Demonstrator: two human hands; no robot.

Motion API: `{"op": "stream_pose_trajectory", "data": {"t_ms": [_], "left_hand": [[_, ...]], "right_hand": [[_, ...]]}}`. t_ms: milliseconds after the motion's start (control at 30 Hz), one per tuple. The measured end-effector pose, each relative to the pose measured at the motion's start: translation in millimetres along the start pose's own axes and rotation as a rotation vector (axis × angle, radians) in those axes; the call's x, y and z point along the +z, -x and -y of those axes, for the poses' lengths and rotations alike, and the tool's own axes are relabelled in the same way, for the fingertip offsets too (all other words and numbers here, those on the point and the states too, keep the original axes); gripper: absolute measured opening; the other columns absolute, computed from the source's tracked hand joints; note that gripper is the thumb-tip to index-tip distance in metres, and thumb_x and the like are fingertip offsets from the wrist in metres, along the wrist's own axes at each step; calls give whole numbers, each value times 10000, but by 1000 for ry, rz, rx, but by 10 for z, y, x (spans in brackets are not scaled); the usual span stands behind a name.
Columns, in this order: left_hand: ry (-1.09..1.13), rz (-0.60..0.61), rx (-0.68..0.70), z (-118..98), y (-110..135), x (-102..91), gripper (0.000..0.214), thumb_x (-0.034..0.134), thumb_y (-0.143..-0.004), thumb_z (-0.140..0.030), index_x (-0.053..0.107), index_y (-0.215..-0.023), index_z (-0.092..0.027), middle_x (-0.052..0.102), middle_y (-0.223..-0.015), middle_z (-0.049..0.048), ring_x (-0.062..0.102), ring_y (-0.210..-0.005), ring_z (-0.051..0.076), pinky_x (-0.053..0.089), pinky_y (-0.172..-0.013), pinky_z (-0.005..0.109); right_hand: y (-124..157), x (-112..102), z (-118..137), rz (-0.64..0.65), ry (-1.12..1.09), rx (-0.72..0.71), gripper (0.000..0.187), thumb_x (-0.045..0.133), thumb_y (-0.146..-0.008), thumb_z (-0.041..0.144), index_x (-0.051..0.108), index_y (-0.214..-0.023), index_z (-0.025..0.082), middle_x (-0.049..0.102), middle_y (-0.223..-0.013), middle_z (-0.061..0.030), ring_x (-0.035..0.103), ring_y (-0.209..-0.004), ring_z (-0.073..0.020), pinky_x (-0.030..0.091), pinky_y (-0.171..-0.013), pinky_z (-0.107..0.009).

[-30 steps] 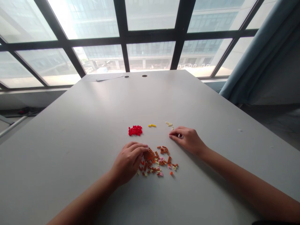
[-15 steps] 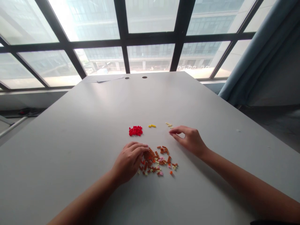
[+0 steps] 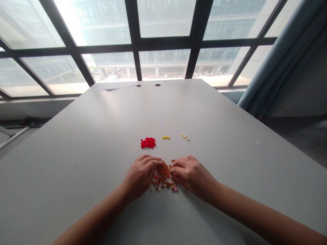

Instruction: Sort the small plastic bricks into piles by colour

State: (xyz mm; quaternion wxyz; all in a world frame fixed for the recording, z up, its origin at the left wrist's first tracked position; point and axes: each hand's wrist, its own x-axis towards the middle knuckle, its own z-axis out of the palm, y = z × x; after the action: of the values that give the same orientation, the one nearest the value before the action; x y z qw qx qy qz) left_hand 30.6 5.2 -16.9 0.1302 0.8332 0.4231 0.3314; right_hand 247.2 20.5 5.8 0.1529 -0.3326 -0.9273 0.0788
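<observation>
Head cam shot: left hand and right hand are cupped, half-closed, on either side of a heap of tiny orange-brown plastic bricks, can't tell if they're pinching any. Just ahead of the hands, a pile of small red plastic bricks sits on a grey tabletop.

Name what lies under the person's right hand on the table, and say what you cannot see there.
Tiny orange-brown bricks show at the fingertips of the right hand, spilling out from beneath them. Whatever lies under the palm cannot be seen, because the hand covers it.

Red bricks; yellow bricks; orange-brown bricks; grey table.
</observation>
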Motion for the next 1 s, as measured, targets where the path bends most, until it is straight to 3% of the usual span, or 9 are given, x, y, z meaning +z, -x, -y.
{"op": "stream_pose_trajectory", "data": {"t_ms": [300,533,800,1000], "left_hand": [[0,6,4,6,8,2,265,410,-912,-144,633,-1048,-188,684,-1070,78,585,-981,192,486,-888,381],[-7,4,9,10,8,-1,269,412,-906,-133,631,-1050,-189,683,-1072,76,585,-988,192,488,-887,378],[-3,0,10,-5,5,-9,271,412,-901,-135,633,-1048,-190,685,-1063,83,591,-985,194,493,-885,385],[0,-8,4,-7,0,-7,275,407,-908,-146,641,-1044,-196,689,-1052,86,597,-977,192,496,-885,381]], "right_hand": [[-8,-78,-20,166,-87,165,51,625,-822,204,658,-859,191,659,-921,-66,618,-897,-201,405,-786,-320],[-17,-55,21,149,-56,126,131,512,-880,144,637,-856,170,645,-940,-89,608,-923,-204,416,-805,-340],[-24,-42,-8,158,-49,162,32,602,-831,168,633,-837,171,637,-916,-80,597,-874,-204,443,-786,-335],[-24,-74,-18,76,-151,145,60,591,-840,172,649,-840,188,658,-906,-70,618,-878,-189,459,-785,-315]]}}
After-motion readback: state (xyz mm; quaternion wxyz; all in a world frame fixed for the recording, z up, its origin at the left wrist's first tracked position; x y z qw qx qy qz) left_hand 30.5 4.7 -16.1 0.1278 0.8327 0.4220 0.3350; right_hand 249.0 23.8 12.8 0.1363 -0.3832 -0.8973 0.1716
